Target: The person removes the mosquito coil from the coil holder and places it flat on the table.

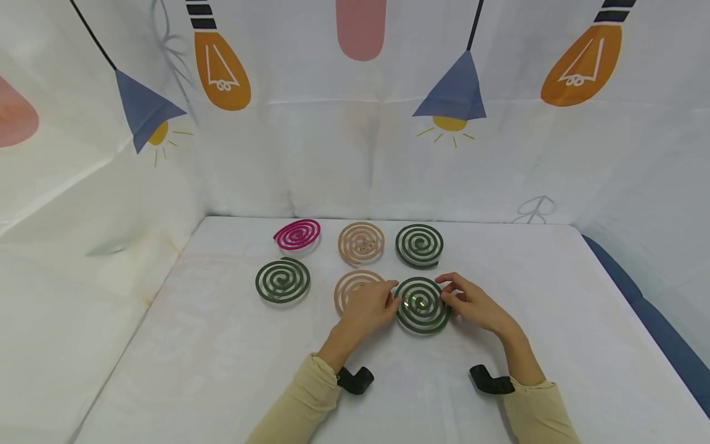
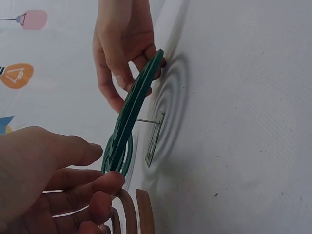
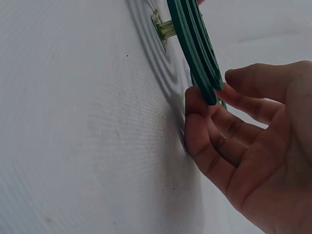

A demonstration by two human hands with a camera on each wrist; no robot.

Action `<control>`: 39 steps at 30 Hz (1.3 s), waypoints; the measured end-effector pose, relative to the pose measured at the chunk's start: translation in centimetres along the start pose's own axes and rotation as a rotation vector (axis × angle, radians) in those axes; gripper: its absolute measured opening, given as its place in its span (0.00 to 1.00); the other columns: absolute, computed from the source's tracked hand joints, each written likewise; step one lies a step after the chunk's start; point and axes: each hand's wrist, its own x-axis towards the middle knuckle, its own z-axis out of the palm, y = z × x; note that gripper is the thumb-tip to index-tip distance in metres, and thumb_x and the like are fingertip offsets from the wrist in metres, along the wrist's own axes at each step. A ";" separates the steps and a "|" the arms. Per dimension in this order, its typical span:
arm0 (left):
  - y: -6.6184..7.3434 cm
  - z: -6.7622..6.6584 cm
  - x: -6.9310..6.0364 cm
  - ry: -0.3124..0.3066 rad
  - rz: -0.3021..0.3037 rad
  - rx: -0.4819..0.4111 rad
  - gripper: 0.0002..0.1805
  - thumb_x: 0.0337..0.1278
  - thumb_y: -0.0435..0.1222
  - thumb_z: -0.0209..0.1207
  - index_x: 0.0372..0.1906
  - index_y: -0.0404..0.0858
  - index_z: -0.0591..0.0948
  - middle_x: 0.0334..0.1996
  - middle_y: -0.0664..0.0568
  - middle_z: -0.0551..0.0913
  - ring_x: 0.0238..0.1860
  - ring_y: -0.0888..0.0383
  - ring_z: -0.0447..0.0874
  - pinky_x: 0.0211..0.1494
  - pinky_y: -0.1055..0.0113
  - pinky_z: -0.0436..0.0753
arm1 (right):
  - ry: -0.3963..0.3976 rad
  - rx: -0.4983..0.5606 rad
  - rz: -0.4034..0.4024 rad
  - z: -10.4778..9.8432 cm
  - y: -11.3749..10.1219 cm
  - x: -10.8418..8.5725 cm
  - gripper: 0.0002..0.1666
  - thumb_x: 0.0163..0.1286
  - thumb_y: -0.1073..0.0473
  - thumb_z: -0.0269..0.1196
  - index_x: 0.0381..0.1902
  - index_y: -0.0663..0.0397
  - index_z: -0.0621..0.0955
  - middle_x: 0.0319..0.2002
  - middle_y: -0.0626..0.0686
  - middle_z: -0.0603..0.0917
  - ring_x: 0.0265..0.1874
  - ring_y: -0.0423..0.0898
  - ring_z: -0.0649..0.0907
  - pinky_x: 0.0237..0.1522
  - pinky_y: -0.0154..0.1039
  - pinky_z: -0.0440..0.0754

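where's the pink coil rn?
Head view: the pink coil is left of centre near the table's far edge, left of the far tan coil and just beyond the leftmost green coil.

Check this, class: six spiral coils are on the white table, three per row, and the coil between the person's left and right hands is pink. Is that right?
Not quite: the coil between the left hand and right hand is green, not pink, as the head view shows. The rest of the statement stands.
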 end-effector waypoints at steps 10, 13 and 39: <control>-0.2 0.1 0.0 0.003 0.001 -0.072 0.15 0.58 0.41 0.60 0.49 0.41 0.82 0.20 0.61 0.78 0.20 0.68 0.69 0.25 0.75 0.67 | -0.014 0.009 -0.025 0.1 0.2 0.1 0.19 0.72 0.58 0.54 0.59 0.54 0.69 0.39 0.59 0.78 0.33 0.45 0.81 0.32 0.35 0.80; -0.1 0.0 0.1 -0.007 -0.014 -0.087 0.15 0.58 0.42 0.60 0.48 0.41 0.82 0.21 0.61 0.77 0.21 0.68 0.70 0.25 0.76 0.67 | -0.030 0.026 -0.025 0.0 0.1 0.0 0.20 0.72 0.60 0.54 0.60 0.55 0.68 0.38 0.59 0.78 0.31 0.45 0.81 0.31 0.36 0.79; 0.2 -0.5 0.3 0.053 -0.022 -0.120 0.16 0.58 0.41 0.60 0.49 0.40 0.83 0.25 0.54 0.80 0.23 0.66 0.68 0.26 0.76 0.65 | 0.001 0.078 -0.072 -0.7 -0.7 0.1 0.22 0.72 0.59 0.54 0.61 0.59 0.68 0.39 0.61 0.77 0.35 0.43 0.83 0.35 0.35 0.81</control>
